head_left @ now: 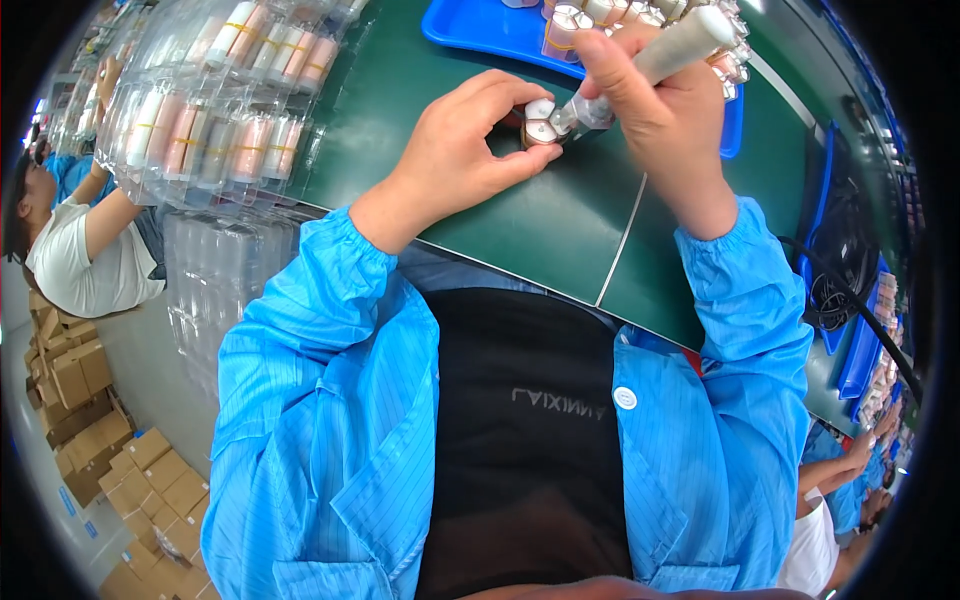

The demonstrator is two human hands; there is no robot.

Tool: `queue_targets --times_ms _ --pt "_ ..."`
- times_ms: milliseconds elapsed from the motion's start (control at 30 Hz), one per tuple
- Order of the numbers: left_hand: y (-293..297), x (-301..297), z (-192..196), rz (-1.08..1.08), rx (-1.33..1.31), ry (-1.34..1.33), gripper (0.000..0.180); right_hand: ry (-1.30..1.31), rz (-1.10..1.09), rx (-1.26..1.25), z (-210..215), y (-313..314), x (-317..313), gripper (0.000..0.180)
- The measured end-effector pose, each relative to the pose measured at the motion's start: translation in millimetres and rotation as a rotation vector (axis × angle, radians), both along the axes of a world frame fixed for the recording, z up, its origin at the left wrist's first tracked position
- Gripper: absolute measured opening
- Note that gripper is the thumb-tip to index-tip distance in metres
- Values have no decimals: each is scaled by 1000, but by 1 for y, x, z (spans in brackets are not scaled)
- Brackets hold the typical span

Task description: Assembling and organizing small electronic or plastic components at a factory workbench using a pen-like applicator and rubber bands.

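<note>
Between the thumb and forefinger of my left hand point(455, 150) is a small bundle of cylinders point(540, 130) with white round tops, held just above the green bench point(480, 225). My right hand point(675, 125) is wrapped round a hand tool with a thick pale grey handle point(685, 45). Its narrower, see-through front part point(583, 113) slants down to the left, with the tip at the white tops. I cannot tell whether the tip touches them. The exact kind of tool is unclear.
A blue tray point(470, 32) holding several banded cylinder bundles stands beyond my hands. Stacked clear plastic trays point(215, 140) with pink, white and grey cylinders fill the left. A black cable point(850, 290) hangs at right. Cardboard boxes point(85, 370) and a person point(90, 255) are at left.
</note>
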State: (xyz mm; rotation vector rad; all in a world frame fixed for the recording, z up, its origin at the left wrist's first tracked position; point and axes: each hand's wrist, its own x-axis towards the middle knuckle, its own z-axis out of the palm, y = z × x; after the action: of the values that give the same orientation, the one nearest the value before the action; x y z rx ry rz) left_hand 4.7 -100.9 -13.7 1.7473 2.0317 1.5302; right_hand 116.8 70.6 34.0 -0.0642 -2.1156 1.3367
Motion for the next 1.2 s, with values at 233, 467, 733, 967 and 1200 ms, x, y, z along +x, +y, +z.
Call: queue_targets --times_ms 233,467,733,967,1200 --pt "0 1 2 14 4 7 42 41 6 -3 7 5 4 31" --pt "1 0 0 0 24 41 39 -23 -12 -23 -4 1 2 28" --pt "1 1 -7 -128 -6 -183 57 425 310 -382 5 10 -18 30" --pt "2 6 -2 18 -112 -36 56 514 3 313 -5 14 -24 27" --pt "1 4 -1 -22 -51 -14 43 13 74 -120 15 3 -1 28"
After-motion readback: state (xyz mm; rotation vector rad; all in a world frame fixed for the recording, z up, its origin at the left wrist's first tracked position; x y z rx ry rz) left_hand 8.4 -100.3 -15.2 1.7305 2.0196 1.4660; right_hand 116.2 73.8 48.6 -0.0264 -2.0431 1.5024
